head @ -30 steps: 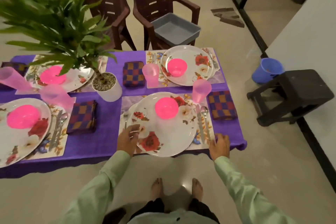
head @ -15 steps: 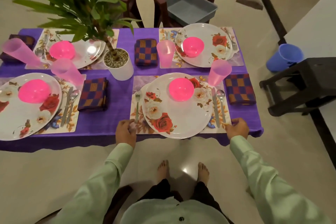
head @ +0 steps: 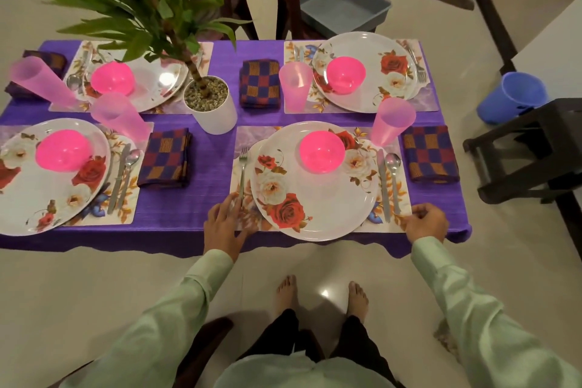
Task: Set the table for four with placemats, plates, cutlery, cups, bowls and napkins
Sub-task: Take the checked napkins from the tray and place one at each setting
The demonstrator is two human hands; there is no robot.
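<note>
As both grips sit at the near corners of one placemat [head: 248, 137], I take it the person is squaring this setting to the counter's [head: 189, 214] near edge, not adding to it. The left grip [head: 225, 220] lies open, fingers stretched flat on the mat's near-left corner to steady it, fingertips just beside the handle end of the fork [head: 242, 173]. The right grip [head: 425, 223] is curled and, as far as I can see, pinches the mat's near-right corner, thumb on top, which would let it tug the whole mat without disturbing the load.

That placemat lies at the counter's near-right corner. On it stands a rose-patterned plate [head: 330, 198], which overhangs the mat's near edge, with a pink bowl [head: 322, 151] set toward the plate's far side. The knife [head: 382, 183] and spoon [head: 393, 179] lie side by side right of the plate. The pink cup [head: 392, 121] stands at the mat's far-right corner, and the checked napkin [head: 430, 153] lies folded just beside the mat's right edge, within a diner's reach.

Three more settings fill the other corners, and a potted plant [head: 210, 104] stands mid-counter, so the task looks all but done. A grey tub [head: 343, 3] rests on a chair beyond the far edge.

I can read no brand, label or writing anywhere.
</note>
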